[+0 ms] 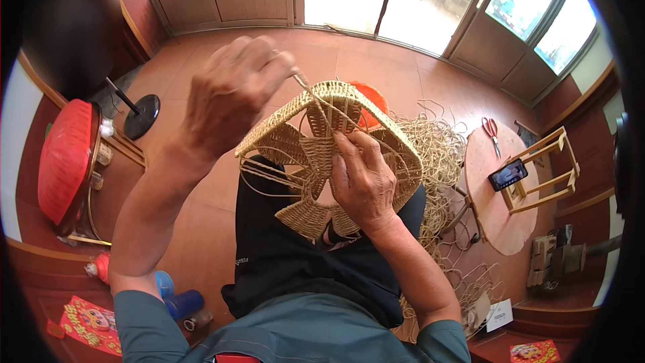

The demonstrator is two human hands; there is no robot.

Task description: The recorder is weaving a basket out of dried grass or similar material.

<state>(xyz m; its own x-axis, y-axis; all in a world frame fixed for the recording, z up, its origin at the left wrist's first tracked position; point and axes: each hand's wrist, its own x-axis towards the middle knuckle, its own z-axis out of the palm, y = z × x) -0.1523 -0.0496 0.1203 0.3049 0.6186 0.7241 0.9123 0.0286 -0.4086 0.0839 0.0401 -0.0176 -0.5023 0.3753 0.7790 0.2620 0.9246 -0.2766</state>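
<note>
A heap of loose straw cord (437, 154) spreads over the floor right of centre, close against the woven basket (272, 124), with tangles trailing to the lower right. Beyond it, at the right of the frame, a round counter (494, 228) carries red-handled scissors (492, 136), a phone (508, 173) and a small wooden frame (568, 154). An orange object (369, 97) shows partly hidden behind the basket's far rim. At the left are a red domed cover (64, 161) and a black round base (143, 116); at the lower left lies a dark blue container (184, 304).

The basket sits mid-frame, tilted above the person's dark trousers (269, 255), its woven flaps and loose strands spread out. The left hand (232, 94), raised at upper centre-left, has its fingers pinched on a strand (302, 81) running to the rim. The right hand (366, 181) has curled fingers closed on the basket's middle band, covering part of the weave.
</note>
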